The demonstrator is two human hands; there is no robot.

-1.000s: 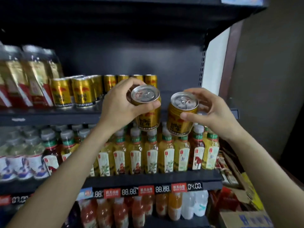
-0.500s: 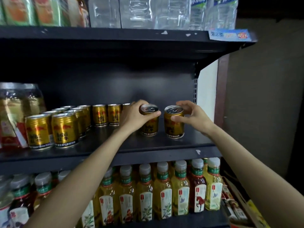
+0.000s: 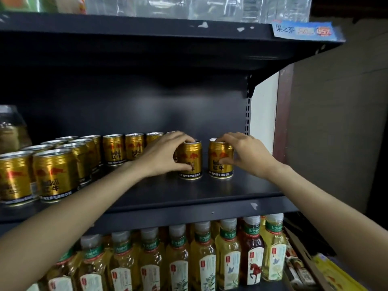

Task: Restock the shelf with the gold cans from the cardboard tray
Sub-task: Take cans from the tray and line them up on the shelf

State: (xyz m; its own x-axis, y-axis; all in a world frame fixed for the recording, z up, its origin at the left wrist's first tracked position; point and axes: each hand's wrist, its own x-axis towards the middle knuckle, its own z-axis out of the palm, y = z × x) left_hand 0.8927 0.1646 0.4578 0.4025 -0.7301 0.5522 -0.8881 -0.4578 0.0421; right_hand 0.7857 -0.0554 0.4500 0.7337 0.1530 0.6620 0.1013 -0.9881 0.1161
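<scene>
On the dark shelf, 2 gold cans stand upright just right of the stocked cans, the left hand grasping the left can, the right hand grasping the right can; bare shelf suggests more restocking, and the cardboard tray is out of sight.

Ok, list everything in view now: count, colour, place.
gold metal cans in the hands: two, gold, upright on the dark metal shelf, apart.
gold cans in rows: about a dozen visible, gold, left on that shelf.
yellow tea bottles: a row, mostly yellow, one dark red, shelf below.
clear plastic bottles: several, top shelf.
blue shelf label: one, top shelf edge.
left hand: grips the left can.
right hand: grips the right can.
</scene>
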